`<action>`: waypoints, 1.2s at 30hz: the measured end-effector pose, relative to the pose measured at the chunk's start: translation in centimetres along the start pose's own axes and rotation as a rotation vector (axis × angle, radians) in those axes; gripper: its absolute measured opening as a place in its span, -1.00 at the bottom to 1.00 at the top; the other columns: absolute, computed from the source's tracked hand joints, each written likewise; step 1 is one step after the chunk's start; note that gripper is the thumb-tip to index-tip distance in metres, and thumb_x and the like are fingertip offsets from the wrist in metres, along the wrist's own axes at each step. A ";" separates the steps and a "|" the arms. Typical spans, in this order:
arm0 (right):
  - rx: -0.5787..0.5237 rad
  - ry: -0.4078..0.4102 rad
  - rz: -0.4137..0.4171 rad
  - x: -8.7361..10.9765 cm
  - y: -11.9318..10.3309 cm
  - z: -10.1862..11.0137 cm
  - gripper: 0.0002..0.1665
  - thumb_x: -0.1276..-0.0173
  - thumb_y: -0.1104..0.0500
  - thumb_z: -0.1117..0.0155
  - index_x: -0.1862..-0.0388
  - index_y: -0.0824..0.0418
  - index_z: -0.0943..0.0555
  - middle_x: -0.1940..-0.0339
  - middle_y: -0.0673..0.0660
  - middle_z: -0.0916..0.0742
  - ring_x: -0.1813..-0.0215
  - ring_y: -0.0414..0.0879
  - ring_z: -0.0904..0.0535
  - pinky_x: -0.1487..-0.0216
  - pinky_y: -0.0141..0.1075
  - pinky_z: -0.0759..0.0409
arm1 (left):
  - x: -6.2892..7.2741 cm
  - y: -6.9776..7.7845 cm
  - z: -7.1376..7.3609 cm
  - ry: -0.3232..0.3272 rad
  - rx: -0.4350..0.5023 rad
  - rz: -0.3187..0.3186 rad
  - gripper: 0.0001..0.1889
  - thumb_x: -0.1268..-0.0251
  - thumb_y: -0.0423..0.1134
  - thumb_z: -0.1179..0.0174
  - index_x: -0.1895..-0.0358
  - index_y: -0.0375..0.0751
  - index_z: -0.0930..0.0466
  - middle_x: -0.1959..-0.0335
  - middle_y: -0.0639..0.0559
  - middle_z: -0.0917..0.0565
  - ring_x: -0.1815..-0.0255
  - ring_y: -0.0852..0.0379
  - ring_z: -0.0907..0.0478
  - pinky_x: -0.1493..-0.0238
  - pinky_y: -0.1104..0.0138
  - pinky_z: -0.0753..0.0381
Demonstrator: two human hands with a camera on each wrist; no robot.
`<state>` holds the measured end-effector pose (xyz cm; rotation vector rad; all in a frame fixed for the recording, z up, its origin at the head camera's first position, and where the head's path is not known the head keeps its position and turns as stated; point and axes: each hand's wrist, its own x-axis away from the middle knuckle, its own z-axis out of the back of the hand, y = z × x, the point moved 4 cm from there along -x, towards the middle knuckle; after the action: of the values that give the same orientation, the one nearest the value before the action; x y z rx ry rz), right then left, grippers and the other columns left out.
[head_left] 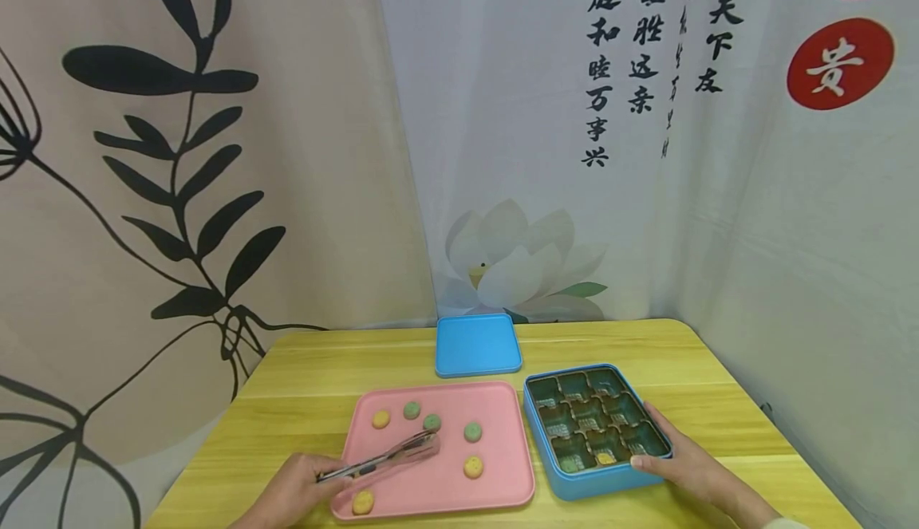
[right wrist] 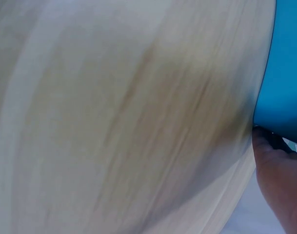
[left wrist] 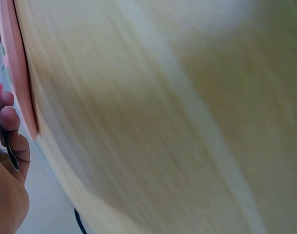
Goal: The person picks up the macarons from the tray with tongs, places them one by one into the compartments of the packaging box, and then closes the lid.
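My left hand [head_left: 290, 489] holds a pair of metal tongs [head_left: 384, 460] by the handle end, over the pink tray [head_left: 445, 491]. The tips reach right beside a green cookie [head_left: 431, 422]; whether they touch it I cannot tell. Two more green cookies and three yellow cookies [head_left: 472, 467] lie spread on the tray. At the right, my right hand [head_left: 685, 465] grips the side of a blue box [head_left: 596, 483], its thumb over the near rim. A divided insert fills the box. In its near row, a green piece [head_left: 572, 463] sits in the left compartment and a yellow one [head_left: 605, 458] in the middle.
A blue lid [head_left: 478, 345] lies flat on the wooden table [head_left: 345, 361] behind the tray. Beyond the table's far edge hangs a printed curtain [head_left: 345, 194]. Tray and box stand side by side with a narrow gap. Both wrist views show mostly tabletop.
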<state>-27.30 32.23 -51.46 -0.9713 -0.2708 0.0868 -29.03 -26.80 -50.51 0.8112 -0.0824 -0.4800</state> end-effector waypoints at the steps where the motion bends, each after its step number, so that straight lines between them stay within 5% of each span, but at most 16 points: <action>1: 0.004 0.001 -0.002 0.0 0.0 0.0 0.19 -0.43 -0.08 -0.27 -0.60 0.31 0.33 -0.53 0.56 0.12 -0.46 0.57 0.16 -0.23 0.44 -0.14 | 0.0 0.1 0.0 0.000 -0.003 0.001 -0.77 -0.29 -0.07 -0.33 0.20 -0.13 -0.81 0.44 0.22 -0.70 0.60 0.40 -0.38 0.61 0.46 -0.37; 19: 0.029 0.002 -0.004 -0.2 0.2 0.0 0.19 -0.43 -0.09 -0.26 -0.60 0.31 0.31 -0.53 0.55 0.12 -0.46 0.57 0.16 -0.22 0.44 -0.14 | -1.5 1.5 -0.2 0.012 -0.006 0.030 -0.78 -0.31 -0.04 -0.31 0.19 -0.08 -0.80 0.56 0.24 -0.58 0.64 0.39 -0.29 0.63 0.48 -0.28; 36: 0.003 0.015 0.025 0.2 -0.2 -0.1 0.19 -0.42 -0.06 -0.28 -0.60 0.32 0.30 -0.53 0.56 0.11 -0.46 0.57 0.17 -0.23 0.44 -0.14 | -4.4 4.0 -1.2 0.005 -0.019 -0.046 -0.75 -0.31 0.01 -0.31 0.35 -0.10 -0.75 0.71 0.29 -0.35 0.70 0.40 -0.18 0.68 0.50 -0.16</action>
<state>-27.09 32.08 -51.25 -0.9717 -0.2453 0.1025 -31.17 -21.67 -48.01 0.7967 -0.0540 -0.5213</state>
